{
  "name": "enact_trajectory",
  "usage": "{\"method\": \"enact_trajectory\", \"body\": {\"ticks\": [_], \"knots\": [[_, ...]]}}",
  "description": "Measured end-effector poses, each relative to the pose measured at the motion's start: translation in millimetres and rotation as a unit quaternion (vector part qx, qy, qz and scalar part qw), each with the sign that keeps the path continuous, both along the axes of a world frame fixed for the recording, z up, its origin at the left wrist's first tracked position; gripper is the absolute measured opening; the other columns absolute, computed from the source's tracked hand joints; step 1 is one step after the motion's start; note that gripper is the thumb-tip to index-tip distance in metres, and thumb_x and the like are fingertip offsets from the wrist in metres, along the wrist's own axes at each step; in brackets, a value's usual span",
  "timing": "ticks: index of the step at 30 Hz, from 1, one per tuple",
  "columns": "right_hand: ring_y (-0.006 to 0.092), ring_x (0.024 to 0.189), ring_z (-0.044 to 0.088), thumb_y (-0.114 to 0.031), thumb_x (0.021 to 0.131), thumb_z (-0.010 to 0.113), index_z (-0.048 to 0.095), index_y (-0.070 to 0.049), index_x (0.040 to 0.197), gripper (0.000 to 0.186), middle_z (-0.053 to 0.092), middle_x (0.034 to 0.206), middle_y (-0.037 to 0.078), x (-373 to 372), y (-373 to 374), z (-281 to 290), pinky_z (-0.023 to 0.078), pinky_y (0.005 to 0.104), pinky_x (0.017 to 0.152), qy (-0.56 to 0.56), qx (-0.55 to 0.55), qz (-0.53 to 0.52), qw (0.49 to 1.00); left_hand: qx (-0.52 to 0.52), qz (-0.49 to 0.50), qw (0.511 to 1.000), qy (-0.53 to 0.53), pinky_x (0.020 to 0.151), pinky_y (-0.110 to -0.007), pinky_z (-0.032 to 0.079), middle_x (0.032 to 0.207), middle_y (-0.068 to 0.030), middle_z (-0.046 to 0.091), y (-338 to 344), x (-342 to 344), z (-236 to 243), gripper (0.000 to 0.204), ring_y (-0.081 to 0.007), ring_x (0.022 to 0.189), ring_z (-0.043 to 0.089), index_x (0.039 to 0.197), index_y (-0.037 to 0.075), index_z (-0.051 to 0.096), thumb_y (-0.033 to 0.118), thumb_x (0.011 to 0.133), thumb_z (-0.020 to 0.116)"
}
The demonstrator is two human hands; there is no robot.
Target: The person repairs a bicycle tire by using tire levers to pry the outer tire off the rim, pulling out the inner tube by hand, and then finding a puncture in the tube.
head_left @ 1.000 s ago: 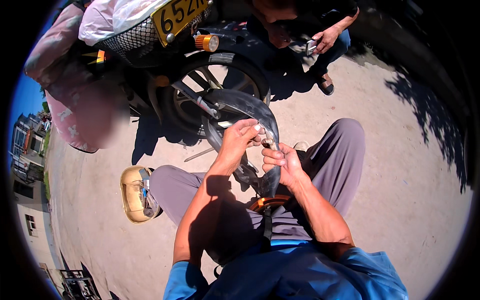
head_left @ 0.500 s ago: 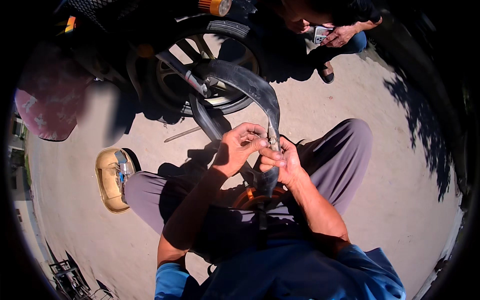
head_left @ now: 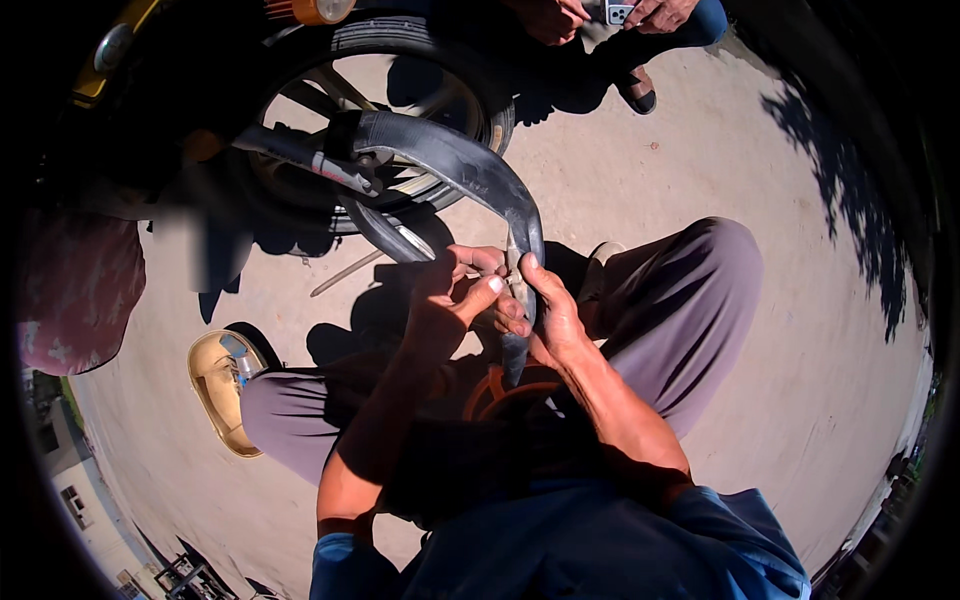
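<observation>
A black inner tube (head_left: 450,160) loops out from the motorcycle wheel (head_left: 345,75) and comes down between my hands in front of my lap. My right hand (head_left: 555,310) is closed round it, thumb on top. My left hand (head_left: 455,290) pinches at a pale, scuffed spot on the tube with thumb and fingertips. Whether something small sits between those fingertips is hidden. The tube's lower part hangs past my right hand toward an orange ring-shaped thing (head_left: 488,400) by my lap, partly covered by my arms and shadow.
To my left lies a tan tray (head_left: 215,405) with a few small items. A thin rod (head_left: 345,273) rests on the concrete below the wheel. A metal swingarm (head_left: 300,155) crosses the wheel. At the far right a person's hand (head_left: 660,12) holds a phone, with a sandalled foot (head_left: 637,90) below.
The view has swung, so the wheel and tray sit differently in it. My right thumb now lies on top of the tube, and my left fingers stay at the pale spot.
</observation>
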State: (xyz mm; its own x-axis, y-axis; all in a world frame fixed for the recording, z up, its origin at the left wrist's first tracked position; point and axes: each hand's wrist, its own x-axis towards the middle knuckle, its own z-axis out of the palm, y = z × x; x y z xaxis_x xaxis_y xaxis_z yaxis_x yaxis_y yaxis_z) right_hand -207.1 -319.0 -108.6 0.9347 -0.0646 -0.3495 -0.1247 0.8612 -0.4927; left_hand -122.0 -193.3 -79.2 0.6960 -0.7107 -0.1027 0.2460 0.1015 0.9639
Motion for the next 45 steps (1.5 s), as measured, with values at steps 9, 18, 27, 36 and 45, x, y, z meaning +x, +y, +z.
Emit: {"method": "enact_trajectory", "body": {"ticks": [9,18,27,36,45], "knots": [[0.0083,0.054,0.046,-0.049,0.1,0.048,0.066,0.002,0.098,0.055,0.054,0.064,0.002,8.4,-5.1,-7.0,0.037,0.0239,0.052,0.006,-0.233,-0.057,0.971,0.051,0.047,0.996,0.051,0.056,-0.029,0.052,0.084,-0.0115,0.061,-17.2,0.3,-3.7,0.029,-0.018,0.063,0.065,0.109,-0.005,0.051,-0.002,0.086,0.068],[0.0083,0.054,0.049,-0.045,0.102,0.045,0.063,0.006,0.118,0.057,0.059,0.069,0.004,13.2,-11.5,0.9,0.039,0.0235,0.05,0.006,-0.181,-0.041,0.983,0.143,0.08,0.986,0.038,0.058,-0.029,0.051,0.071,-0.0106,0.062,-23.6,2.0,15.1,0.021,-0.0169,0.057,0.063,0.11,-0.006,0.054,0.003,0.092,0.059],[0.0103,0.056,0.055,-0.039,0.101,0.049,0.066,0.004,0.095,0.046,0.062,0.068,0.007,10.6,-14.9,-13.0,0.042,0.0259,0.051,0.027,-0.071,-0.022,0.997,0.183,0.081,0.979,-0.032,0.053,-0.03,0.051,0.069,-0.0115,0.061,-31.5,9.9,20.5,0.017,-0.0187,0.055,0.063,0.103,-0.006,0.056,0.007,0.094,0.06],[0.0159,0.05,0.051,-0.037,0.1,0.05,0.058,0.002,0.098,0.04,0.06,0.072,0.013,8.0,-13.4,-16.1,0.043,0.028,0.049,0.062,-0.016,-0.015,0.998,0.258,0.134,0.93,-0.225,0.058,-0.027,0.046,0.068,-0.0045,0.06,-26.6,14.6,-2.2,0.024,-0.0105,0.061,0.058,0.086,-0.002,0.06,0.02,0.091,0.069],[0.0061,0.046,0.035,-0.039,0.1,0.049,0.055,0.001,0.101,0.041,0.042,0.064,-0.002,15.5,-3.0,-13.7,0.032,0.0225,0.048,0.122,0.152,-0.043,0.98,0.163,0.094,0.981,-0.04,0.056,-0.025,0.045,0.071,-0.0025,0.06,-15.7,21.0,-40.7,0.027,-0.007,0.064,0.053,0.091,-0.001,0.06,0.025,0.098,0.059]]}}
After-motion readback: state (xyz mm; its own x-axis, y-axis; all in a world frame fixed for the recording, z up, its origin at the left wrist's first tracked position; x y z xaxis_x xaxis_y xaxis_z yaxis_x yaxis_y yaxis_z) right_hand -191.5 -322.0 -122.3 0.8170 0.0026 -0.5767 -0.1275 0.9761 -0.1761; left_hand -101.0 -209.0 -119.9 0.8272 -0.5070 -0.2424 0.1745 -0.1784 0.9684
